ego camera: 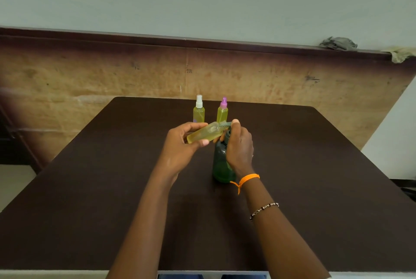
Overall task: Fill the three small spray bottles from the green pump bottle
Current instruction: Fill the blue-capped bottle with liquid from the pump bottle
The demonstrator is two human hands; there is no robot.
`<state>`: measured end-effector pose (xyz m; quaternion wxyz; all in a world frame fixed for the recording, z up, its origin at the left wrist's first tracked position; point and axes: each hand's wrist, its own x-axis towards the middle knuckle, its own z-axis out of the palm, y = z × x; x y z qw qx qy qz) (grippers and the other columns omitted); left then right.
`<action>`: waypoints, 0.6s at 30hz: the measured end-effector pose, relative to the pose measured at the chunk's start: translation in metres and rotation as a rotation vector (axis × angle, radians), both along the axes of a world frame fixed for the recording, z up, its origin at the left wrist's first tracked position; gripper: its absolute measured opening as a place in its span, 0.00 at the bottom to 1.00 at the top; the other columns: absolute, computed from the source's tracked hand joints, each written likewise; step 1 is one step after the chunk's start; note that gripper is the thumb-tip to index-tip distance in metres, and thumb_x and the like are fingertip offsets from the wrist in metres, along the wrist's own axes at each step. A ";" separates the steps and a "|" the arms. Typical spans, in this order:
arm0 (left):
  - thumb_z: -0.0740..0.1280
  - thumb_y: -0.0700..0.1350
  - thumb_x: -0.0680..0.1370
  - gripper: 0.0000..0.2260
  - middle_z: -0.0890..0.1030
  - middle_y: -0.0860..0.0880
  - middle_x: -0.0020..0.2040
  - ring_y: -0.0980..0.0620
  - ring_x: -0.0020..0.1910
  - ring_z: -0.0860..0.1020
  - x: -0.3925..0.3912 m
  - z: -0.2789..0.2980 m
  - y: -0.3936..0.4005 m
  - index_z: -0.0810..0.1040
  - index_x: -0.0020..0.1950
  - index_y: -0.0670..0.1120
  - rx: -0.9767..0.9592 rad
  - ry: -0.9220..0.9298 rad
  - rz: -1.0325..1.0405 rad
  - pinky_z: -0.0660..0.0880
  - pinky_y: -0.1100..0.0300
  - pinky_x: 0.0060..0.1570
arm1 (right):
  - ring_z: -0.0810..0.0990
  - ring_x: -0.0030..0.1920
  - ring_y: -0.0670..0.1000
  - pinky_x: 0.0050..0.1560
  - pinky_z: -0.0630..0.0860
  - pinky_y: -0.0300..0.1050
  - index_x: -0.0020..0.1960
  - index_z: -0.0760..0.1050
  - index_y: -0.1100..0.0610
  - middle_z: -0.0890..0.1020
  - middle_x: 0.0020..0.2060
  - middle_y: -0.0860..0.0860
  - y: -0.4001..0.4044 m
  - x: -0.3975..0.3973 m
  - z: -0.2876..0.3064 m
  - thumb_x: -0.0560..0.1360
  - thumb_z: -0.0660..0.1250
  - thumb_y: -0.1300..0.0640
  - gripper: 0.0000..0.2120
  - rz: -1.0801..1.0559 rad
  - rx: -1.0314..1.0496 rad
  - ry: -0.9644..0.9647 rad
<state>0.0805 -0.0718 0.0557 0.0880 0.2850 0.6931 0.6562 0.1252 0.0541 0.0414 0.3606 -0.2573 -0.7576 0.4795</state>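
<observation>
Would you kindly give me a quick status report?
Left hand holds tilted small bottle at spout. Right hand on green pump bottle. Two capped spray bottles behind. Nothing obstructing.

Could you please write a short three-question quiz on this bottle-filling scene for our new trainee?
1. True or false: the left hand holds the uncapped spray bottle tilted, with its mouth at the pump spout.
2. How many capped spray bottles stand upright at the far side of the table?
3. Which hand is on the green pump bottle? A) left B) right C) neither

Key
1. True.
2. Two: the white-capped bottle and the purple-capped bottle, both holding yellow liquid.
3. B: the right hand wraps over the pump head.
</observation>
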 end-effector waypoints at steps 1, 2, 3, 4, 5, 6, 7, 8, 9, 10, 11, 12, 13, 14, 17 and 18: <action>0.71 0.34 0.72 0.17 0.82 0.55 0.50 0.59 0.53 0.79 0.000 0.000 0.000 0.79 0.51 0.55 0.001 0.000 0.002 0.74 0.65 0.51 | 0.71 0.31 0.47 0.37 0.65 0.45 0.26 0.68 0.54 0.74 0.27 0.47 0.000 0.000 0.000 0.80 0.49 0.47 0.26 0.004 -0.011 0.002; 0.71 0.34 0.72 0.17 0.82 0.56 0.50 0.59 0.53 0.79 0.000 0.000 0.000 0.79 0.51 0.55 0.003 0.001 0.002 0.74 0.65 0.51 | 0.71 0.32 0.47 0.38 0.65 0.46 0.27 0.68 0.54 0.73 0.27 0.47 0.000 0.000 0.000 0.80 0.50 0.47 0.26 0.007 -0.022 0.003; 0.71 0.34 0.72 0.17 0.82 0.56 0.50 0.59 0.53 0.79 0.001 0.001 0.000 0.79 0.50 0.56 0.008 0.002 0.004 0.74 0.65 0.51 | 0.71 0.32 0.46 0.39 0.65 0.46 0.27 0.67 0.53 0.73 0.28 0.46 0.000 0.002 0.001 0.81 0.50 0.46 0.26 0.009 -0.027 0.005; 0.71 0.33 0.71 0.18 0.82 0.56 0.50 0.59 0.53 0.79 0.000 0.001 0.000 0.79 0.50 0.56 0.016 0.002 0.006 0.74 0.65 0.51 | 0.71 0.32 0.46 0.40 0.66 0.46 0.27 0.67 0.53 0.73 0.28 0.46 0.000 0.002 0.001 0.81 0.51 0.45 0.26 0.011 -0.028 0.005; 0.71 0.34 0.71 0.18 0.82 0.55 0.50 0.58 0.53 0.79 0.000 0.001 0.000 0.79 0.49 0.57 0.020 0.004 0.009 0.74 0.65 0.51 | 0.70 0.32 0.45 0.40 0.66 0.46 0.27 0.67 0.52 0.72 0.28 0.45 -0.001 0.003 0.002 0.81 0.51 0.45 0.26 0.012 -0.026 0.007; 0.71 0.34 0.71 0.18 0.82 0.55 0.50 0.58 0.53 0.79 0.000 0.002 0.000 0.79 0.49 0.57 0.019 0.006 0.009 0.74 0.65 0.51 | 0.70 0.32 0.45 0.40 0.66 0.46 0.27 0.67 0.51 0.72 0.27 0.45 -0.001 0.004 0.003 0.81 0.51 0.45 0.26 0.009 -0.025 0.010; 0.71 0.34 0.71 0.18 0.82 0.55 0.50 0.58 0.53 0.79 -0.001 0.002 0.000 0.79 0.49 0.57 0.016 0.008 0.007 0.74 0.65 0.50 | 0.70 0.32 0.44 0.41 0.66 0.46 0.27 0.67 0.51 0.72 0.27 0.45 -0.002 0.004 0.004 0.81 0.51 0.46 0.26 0.008 -0.032 0.012; 0.71 0.34 0.72 0.18 0.82 0.55 0.50 0.58 0.53 0.79 0.000 0.003 0.000 0.79 0.49 0.57 0.015 0.008 0.004 0.73 0.66 0.50 | 0.70 0.32 0.44 0.42 0.66 0.46 0.26 0.67 0.51 0.72 0.27 0.44 -0.002 0.005 0.005 0.82 0.51 0.47 0.26 0.006 -0.042 0.012; 0.71 0.34 0.72 0.18 0.82 0.55 0.51 0.58 0.53 0.79 0.000 0.003 0.000 0.79 0.50 0.57 0.014 0.009 -0.001 0.73 0.66 0.50 | 0.70 0.32 0.44 0.43 0.65 0.46 0.26 0.67 0.52 0.72 0.27 0.45 -0.003 0.004 0.006 0.82 0.51 0.48 0.26 0.003 -0.046 0.010; 0.71 0.34 0.72 0.17 0.82 0.55 0.50 0.59 0.52 0.79 0.000 0.003 0.000 0.79 0.50 0.56 0.010 0.010 -0.002 0.74 0.66 0.50 | 0.70 0.32 0.45 0.43 0.65 0.46 0.26 0.67 0.52 0.73 0.27 0.45 -0.003 0.004 0.006 0.81 0.51 0.48 0.26 0.003 -0.046 0.007; 0.71 0.34 0.72 0.17 0.82 0.55 0.50 0.59 0.52 0.79 0.000 0.002 0.000 0.79 0.51 0.56 0.004 0.010 -0.001 0.74 0.66 0.50 | 0.70 0.32 0.45 0.43 0.65 0.46 0.27 0.67 0.53 0.73 0.27 0.46 -0.003 0.003 0.006 0.80 0.50 0.46 0.25 0.002 -0.044 0.002; 0.71 0.34 0.72 0.17 0.82 0.55 0.50 0.59 0.52 0.79 0.000 0.002 0.000 0.79 0.51 0.55 -0.001 0.010 0.002 0.74 0.66 0.51 | 0.70 0.32 0.46 0.42 0.65 0.46 0.27 0.67 0.53 0.73 0.28 0.47 -0.003 0.002 0.005 0.77 0.49 0.43 0.24 -0.004 -0.043 -0.005; 0.71 0.34 0.72 0.17 0.82 0.55 0.50 0.59 0.52 0.79 0.000 0.001 0.000 0.79 0.51 0.55 -0.004 0.006 0.005 0.74 0.66 0.51 | 0.71 0.33 0.47 0.41 0.65 0.46 0.28 0.68 0.54 0.74 0.29 0.48 -0.003 0.001 0.004 0.74 0.47 0.42 0.24 -0.008 -0.045 -0.011; 0.71 0.34 0.72 0.17 0.82 0.55 0.50 0.59 0.52 0.79 0.000 0.001 0.000 0.79 0.51 0.55 -0.005 0.005 0.008 0.74 0.66 0.50 | 0.71 0.33 0.47 0.41 0.65 0.46 0.29 0.68 0.55 0.74 0.30 0.49 -0.004 0.000 0.004 0.73 0.46 0.42 0.23 -0.009 -0.048 -0.015; 0.71 0.34 0.72 0.17 0.82 0.55 0.51 0.59 0.53 0.79 -0.001 0.000 0.000 0.79 0.52 0.55 -0.003 0.002 0.011 0.74 0.66 0.51 | 0.71 0.34 0.46 0.41 0.64 0.46 0.30 0.68 0.54 0.74 0.30 0.48 -0.002 0.001 0.003 0.79 0.49 0.44 0.24 0.000 -0.054 -0.015; 0.71 0.34 0.72 0.17 0.82 0.55 0.51 0.59 0.53 0.79 -0.001 0.001 0.000 0.79 0.52 0.55 -0.001 -0.001 0.010 0.74 0.66 0.51 | 0.71 0.34 0.46 0.41 0.64 0.46 0.29 0.68 0.53 0.73 0.30 0.47 -0.002 0.002 0.003 0.81 0.50 0.46 0.24 -0.001 -0.056 -0.011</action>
